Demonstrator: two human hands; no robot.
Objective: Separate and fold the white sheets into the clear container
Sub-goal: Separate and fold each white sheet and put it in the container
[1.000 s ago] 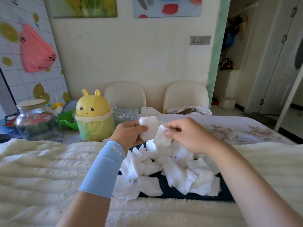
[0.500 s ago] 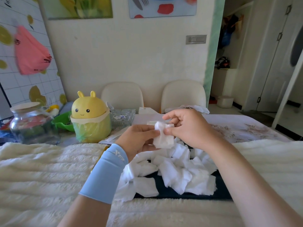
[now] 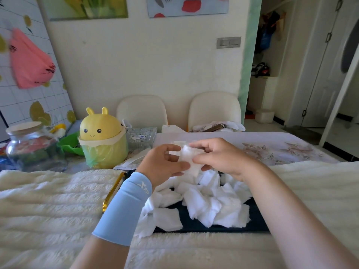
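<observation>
Both hands pinch one crumpled white sheet point(image 3: 189, 159): my left hand point(image 3: 165, 165), my right hand point(image 3: 218, 158), above the loose white sheet pile point(image 3: 204, 202) on a dark blue mat point(image 3: 194, 226).

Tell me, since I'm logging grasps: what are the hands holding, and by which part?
One white sheet, between both hands: the left hand pinches its left side, the right hand its right side.

Forearms raised; left grip point(image 3: 163, 164), right grip point(image 3: 223, 156) pinch white sheet point(image 3: 188, 154) between them.
</observation>
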